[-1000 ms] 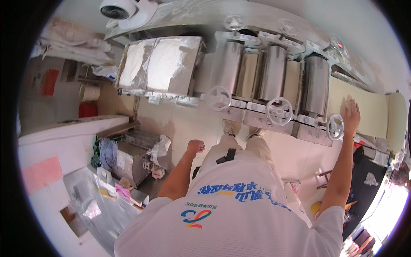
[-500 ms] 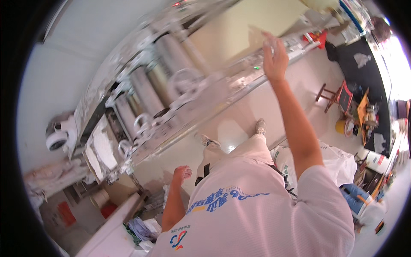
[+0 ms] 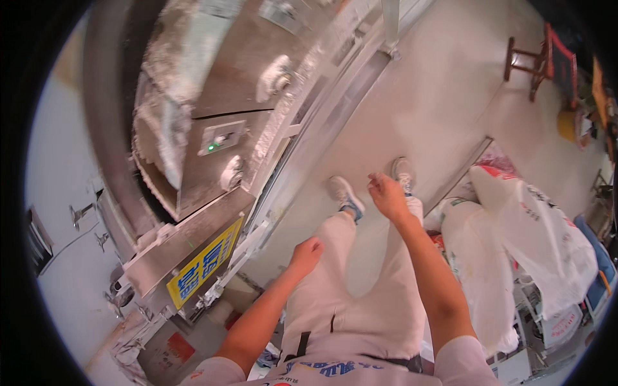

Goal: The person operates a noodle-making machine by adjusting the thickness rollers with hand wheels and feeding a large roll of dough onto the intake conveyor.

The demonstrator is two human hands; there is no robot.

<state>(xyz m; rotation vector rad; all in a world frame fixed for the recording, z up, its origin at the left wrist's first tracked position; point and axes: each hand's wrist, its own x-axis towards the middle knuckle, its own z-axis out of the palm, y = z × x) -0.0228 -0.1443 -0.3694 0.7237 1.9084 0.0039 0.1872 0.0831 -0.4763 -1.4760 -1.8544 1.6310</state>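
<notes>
My left hand [image 3: 306, 256] is over my left thigh, its fingers curled out of sight beneath it. My right hand [image 3: 386, 193] hangs further forward, above my lower right leg, with fingers loosely apart and nothing visible in them. To the left stands a metal machine [image 3: 222, 90] with a white powdery crust [image 3: 168, 138], a small panel [image 3: 220, 137] with a green light, and a yellow sign [image 3: 205, 260] on its near end. Neither hand touches the machine.
Large white sacks [image 3: 534, 251] lie at my right. A dark wooden stool [image 3: 528, 71] with red stands at the back right near a yellow container [image 3: 566, 124]. The pale floor [image 3: 431, 96] runs along the machine's metal frame [image 3: 347, 96], past my shoes.
The view has swung right and down from the rollers to the floor and sacks. My right hand has left the cream sheet on the machine and come down in front of my legs.
</notes>
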